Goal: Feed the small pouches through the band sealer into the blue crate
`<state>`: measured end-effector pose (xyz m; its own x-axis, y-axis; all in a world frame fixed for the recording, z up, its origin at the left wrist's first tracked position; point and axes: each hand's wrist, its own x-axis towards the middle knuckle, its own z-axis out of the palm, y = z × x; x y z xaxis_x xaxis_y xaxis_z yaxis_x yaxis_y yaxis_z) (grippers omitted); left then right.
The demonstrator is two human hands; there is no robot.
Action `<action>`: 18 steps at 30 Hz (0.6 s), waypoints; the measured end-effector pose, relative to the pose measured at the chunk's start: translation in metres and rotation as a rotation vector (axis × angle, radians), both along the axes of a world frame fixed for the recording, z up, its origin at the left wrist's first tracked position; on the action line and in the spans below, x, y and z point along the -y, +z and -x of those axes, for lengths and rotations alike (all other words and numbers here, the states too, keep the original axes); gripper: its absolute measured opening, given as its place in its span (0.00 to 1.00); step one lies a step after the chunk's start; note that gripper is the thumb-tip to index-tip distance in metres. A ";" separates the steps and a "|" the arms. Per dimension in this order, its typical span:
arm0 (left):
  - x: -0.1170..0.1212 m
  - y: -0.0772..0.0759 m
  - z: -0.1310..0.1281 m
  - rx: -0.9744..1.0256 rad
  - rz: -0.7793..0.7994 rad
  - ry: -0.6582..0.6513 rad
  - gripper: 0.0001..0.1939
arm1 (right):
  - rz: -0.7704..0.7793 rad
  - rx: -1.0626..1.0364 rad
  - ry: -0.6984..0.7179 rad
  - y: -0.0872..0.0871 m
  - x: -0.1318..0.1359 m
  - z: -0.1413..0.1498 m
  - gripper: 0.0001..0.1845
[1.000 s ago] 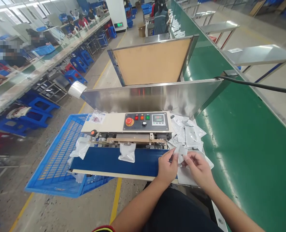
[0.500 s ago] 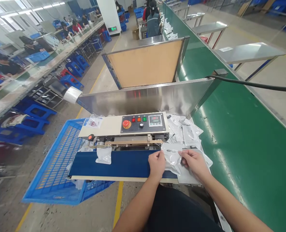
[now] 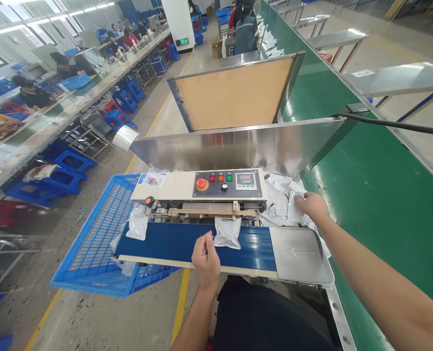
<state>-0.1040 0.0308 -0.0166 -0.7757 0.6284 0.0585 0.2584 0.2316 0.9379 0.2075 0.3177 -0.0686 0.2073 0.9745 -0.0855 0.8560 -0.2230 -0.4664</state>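
Note:
My left hand (image 3: 206,258) is over the front of the blue conveyor belt (image 3: 180,243), fingers curled closed with nothing visible in them. Just right of its fingertips, a filled white pouch (image 3: 228,234) hangs with its top edge in the band sealer (image 3: 165,187). My right hand (image 3: 313,207) reaches to the heap of white pouches (image 3: 279,197) right of the sealer and pinches one white pouch (image 3: 294,209) at the heap's right side. Another white pouch (image 3: 137,225) lies at the belt's left end.
A blue plastic basket (image 3: 88,243) stands under the belt's left end. A steel plate with an arrow (image 3: 300,258) adjoins the belt on the right. Beyond it runs a green conveyor (image 3: 377,195). A steel panel (image 3: 238,148) rises behind the sealer. Several people sit at benches farther off.
The pouch that both hands held has moved left into the sealer. My left hand has moved left and come off it; my right hand has gone to the heap. The earlier pouch has travelled left.

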 end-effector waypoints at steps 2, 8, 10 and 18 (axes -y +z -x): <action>0.004 0.006 -0.008 -0.031 -0.039 -0.120 0.21 | 0.016 -0.045 0.023 0.009 0.010 -0.004 0.18; -0.040 0.021 -0.073 -0.063 -0.105 -0.458 0.19 | -0.182 -0.425 0.199 0.066 0.112 0.017 0.27; -0.056 0.022 -0.092 -0.033 -0.100 -0.586 0.20 | -0.089 -0.576 0.278 0.077 0.144 0.030 0.27; -0.065 -0.003 -0.110 0.295 0.039 -0.658 0.30 | 0.261 -1.135 0.106 0.068 0.182 0.039 0.32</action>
<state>0.0060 0.0954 -0.0201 -0.2159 0.9681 -0.1270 0.0926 0.1498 0.9844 0.1684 0.1356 -0.0007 -0.1983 0.9078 -0.3697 -0.0022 -0.3776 -0.9260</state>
